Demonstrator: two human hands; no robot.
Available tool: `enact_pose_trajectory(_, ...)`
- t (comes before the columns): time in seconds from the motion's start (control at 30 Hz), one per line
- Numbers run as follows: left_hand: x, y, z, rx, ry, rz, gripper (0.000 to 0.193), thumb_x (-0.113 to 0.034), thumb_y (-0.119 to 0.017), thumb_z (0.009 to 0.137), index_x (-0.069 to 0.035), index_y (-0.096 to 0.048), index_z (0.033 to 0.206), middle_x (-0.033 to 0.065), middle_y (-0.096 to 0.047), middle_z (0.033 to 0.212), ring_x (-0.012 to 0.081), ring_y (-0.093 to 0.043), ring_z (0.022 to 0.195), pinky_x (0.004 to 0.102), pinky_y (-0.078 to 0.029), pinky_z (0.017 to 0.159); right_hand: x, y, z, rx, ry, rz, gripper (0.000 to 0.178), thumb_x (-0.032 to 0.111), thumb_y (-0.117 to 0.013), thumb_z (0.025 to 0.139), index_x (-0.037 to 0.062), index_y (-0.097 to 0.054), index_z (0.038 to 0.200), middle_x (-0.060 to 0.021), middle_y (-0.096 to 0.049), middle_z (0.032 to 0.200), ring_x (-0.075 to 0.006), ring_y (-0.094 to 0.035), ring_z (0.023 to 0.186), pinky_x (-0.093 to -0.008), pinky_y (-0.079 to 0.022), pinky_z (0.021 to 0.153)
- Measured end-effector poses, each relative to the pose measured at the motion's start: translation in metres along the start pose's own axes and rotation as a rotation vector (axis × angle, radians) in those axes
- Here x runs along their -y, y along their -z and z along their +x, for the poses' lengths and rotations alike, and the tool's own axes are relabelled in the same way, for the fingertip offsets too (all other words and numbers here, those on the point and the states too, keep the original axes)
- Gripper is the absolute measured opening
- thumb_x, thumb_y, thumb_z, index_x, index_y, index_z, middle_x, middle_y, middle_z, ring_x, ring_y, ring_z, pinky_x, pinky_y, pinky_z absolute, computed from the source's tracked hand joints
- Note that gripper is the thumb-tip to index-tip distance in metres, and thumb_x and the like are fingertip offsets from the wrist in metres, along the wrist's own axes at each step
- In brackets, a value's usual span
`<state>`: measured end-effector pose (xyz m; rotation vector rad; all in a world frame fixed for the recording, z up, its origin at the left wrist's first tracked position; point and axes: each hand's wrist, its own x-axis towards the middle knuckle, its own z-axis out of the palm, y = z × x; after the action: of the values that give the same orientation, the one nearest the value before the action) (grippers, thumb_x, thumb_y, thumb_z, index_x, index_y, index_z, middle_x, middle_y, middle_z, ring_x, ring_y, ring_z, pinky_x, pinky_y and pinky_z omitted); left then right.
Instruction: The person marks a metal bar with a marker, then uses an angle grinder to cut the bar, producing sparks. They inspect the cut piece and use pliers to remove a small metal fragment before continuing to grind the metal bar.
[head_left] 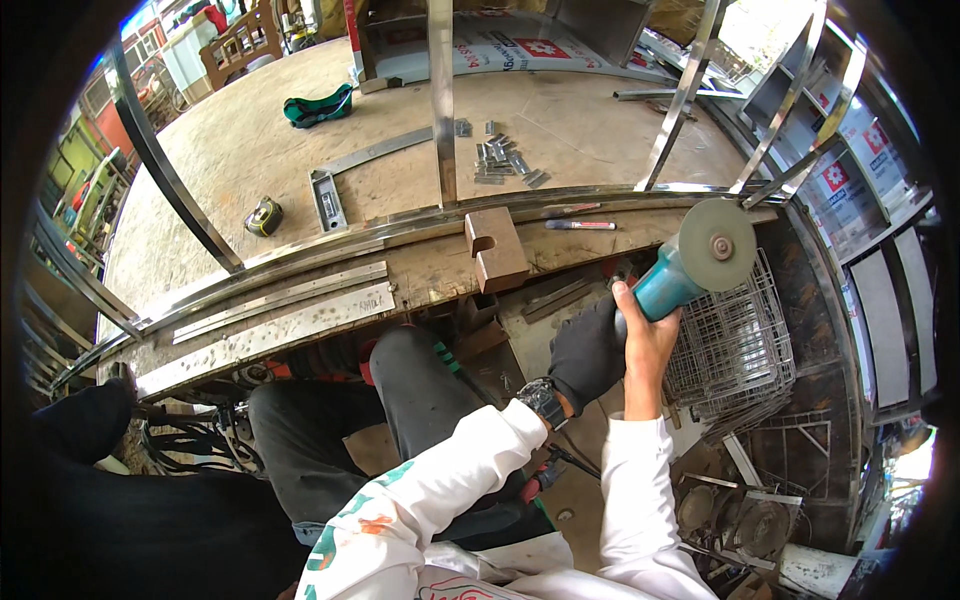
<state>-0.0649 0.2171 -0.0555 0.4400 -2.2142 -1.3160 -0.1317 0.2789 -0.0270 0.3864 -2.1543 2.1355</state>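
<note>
A teal angle grinder (pixel 662 286) is held up in front of me, its round grey disc (pixel 722 215) facing up at the far end. My right hand (pixel 648 338), bare, is closed around the grinder's body with the thumb along its top. My left hand (pixel 585 352), in a black glove and with a black watch (pixel 541 401) at the wrist, is closed at the grinder's rear; its fingers are partly hidden. The disc is near a shiny metal frame (pixel 668 120) whose bars rise over the workbench (pixel 230 150). Whether it touches the frame, I cannot tell.
On the bench are a metal square (pixel 326 200), a tape measure (pixel 263 217), small metal pieces (pixel 500 160), a marker (pixel 580 225), a notched brown block (pixel 497 250), flat bars (pixel 270 330) and a green-black strapped item (pixel 318 107). A wire basket (pixel 735 345) stands below the grinder.
</note>
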Motion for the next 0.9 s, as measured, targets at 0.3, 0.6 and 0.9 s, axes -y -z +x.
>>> enact_pose_trajectory(0.3, 0.034, 0.086, -0.053, 0.461, 0.144, 0.097, 0.114, -0.032, -0.091, 0.083, -0.006, -0.02, 0.169, 0.0239, -0.062, 0.134, 0.0349, -0.069, 0.116, 0.0461, -0.057, 0.099, -0.094, 0.011, 0.019, -0.08, -0.493, -0.074, 0.059, 0.01, -0.085, 0.064, -0.0078, -0.062, 0.115, -0.0122, -0.067, 0.1, -0.0234, -0.065, 0.084, -0.0406, -0.054, 0.077)
enact_pose_trajectory(0.6, 0.075, 0.264, -0.129, 0.015, 0.384, -0.274, 0.079, -0.009, -0.082, 0.095, -0.002, -0.038, 0.159, 0.0121, -0.062, 0.133, 0.0193, -0.063, 0.122, 0.0341, -0.055, 0.102, -0.188, 0.033, 0.037, -0.223, -0.51, -0.419, 0.081, 0.024, -0.087, 0.065, -0.0193, -0.057, 0.126, -0.0297, -0.055, 0.127, -0.0429, -0.058, 0.117, -0.0485, -0.047, 0.102)
enact_pose_trajectory(0.9, 0.116, 0.282, -0.212, -0.129, 0.576, -0.471, 0.057, 0.001, -0.069, 0.102, 0.0, -0.046, 0.154, 0.006, -0.058, 0.137, 0.0105, -0.062, 0.114, 0.0246, -0.055, 0.097, -0.176, 0.026, 0.032, -0.199, -0.584, -0.679, 0.091, 0.037, -0.088, 0.074, -0.0165, -0.055, 0.14, -0.0349, -0.044, 0.146, -0.0468, -0.051, 0.134, -0.0498, -0.044, 0.11)
